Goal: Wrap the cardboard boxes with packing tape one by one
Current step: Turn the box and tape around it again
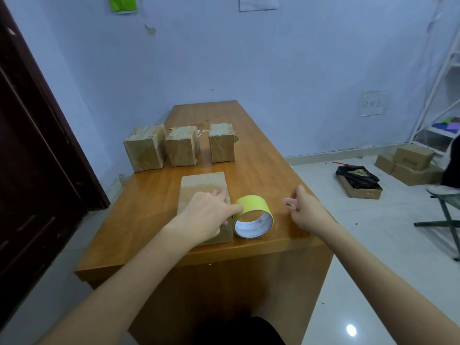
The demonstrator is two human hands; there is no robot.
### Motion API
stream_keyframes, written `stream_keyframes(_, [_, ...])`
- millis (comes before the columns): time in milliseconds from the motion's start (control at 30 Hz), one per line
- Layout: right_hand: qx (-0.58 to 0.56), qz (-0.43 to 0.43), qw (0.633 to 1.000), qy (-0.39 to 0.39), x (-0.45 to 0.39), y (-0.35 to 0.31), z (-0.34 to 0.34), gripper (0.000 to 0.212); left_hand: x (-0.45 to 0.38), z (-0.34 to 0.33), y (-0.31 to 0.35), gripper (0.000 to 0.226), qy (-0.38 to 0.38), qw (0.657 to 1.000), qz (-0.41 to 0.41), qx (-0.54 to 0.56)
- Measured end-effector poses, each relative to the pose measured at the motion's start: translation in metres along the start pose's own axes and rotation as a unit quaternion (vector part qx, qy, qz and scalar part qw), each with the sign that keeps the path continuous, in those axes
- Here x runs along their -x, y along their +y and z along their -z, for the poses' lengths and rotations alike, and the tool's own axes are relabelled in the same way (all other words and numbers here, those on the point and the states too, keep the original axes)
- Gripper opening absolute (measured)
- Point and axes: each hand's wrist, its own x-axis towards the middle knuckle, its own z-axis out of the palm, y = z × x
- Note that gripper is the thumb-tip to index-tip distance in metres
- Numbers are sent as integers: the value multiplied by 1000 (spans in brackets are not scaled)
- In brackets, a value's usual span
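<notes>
Both forearms reach out from the bottom edge over the near end of the wooden table (pixel 251 155). From the head camera I see my left hand (pixel 207 215) lying flat, fingers straight, on top of the nearest cardboard box (pixel 199 185), with the index finger stretched right to touch the yellow tape roll (pixel 252 216). That roll stands on its edge just beside the box's right side, its open core facing me. My right hand (pixel 305 205) hovers right of the roll, a little apart from it, fingers curled and pinching a small pinkish item (pixel 288 204); it is too blurred for me to tell what it is. Farther up the table, well apart from both hands, three taped boxes (pixel 183 149) stand in a row. More cardboard boxes (pixel 410 161) sit on the floor at right.
</notes>
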Motion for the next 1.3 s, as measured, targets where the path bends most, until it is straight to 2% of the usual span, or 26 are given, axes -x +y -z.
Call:
stream_keyframes(67, [-95, 5, 995, 4, 4, -6, 3, 10, 1, -1, -1, 27, 12, 1000, 5, 11])
stream_keyframes(167, [-268, 6, 963, -16, 14, -31, 17, 16, 2, -1, -4, 29, 39, 998, 9, 56])
stream_keyframes(233, [-302, 19, 953, -24, 21, -48, 28, 17, 3, 1, -7, 36, 52, 995, 13, 85])
stream_keyframes(400, [-329, 65, 939, -74, 37, -79, 40, 12, -4, 11, -3, 39, 27, 996, 14, 79])
stream_keyframes(500, [-341, 64, 936, -56, 40, -88, 39, 16, -8, 13, 2, 33, 19, 999, 10, 50])
stream_keyframes(567, [-335, 59, 939, -45, 41, -90, 37, 18, -8, 13, -1, 32, 17, 997, 14, 71])
stream_keyframes(767, [-251, 65, 966, -14, 41, -90, 24, 25, 2, 5, -4, 22, 64, 993, 22, 99])
stream_keyframes(967, [-253, 41, 966, 25, 40, -92, 9, 26, 3, -3, 1, 15, 74, 991, 56, 100])
stream_keyframes(1033, [-293, 53, 955, 20, 43, -94, 10, 21, 5, -5, 1, 21, 88, 985, 76, 126])
stream_keyframes(1133, [-313, 60, 948, -14, 46, -99, 13, 25, 7, -7, -3, 44, 101, 974, 120, 166])
stream_keyframes(1300, [-319, 10, 946, -55, 46, -104, 10, 23, 12, -15, -5, 45, 123, 972, 116, 160])
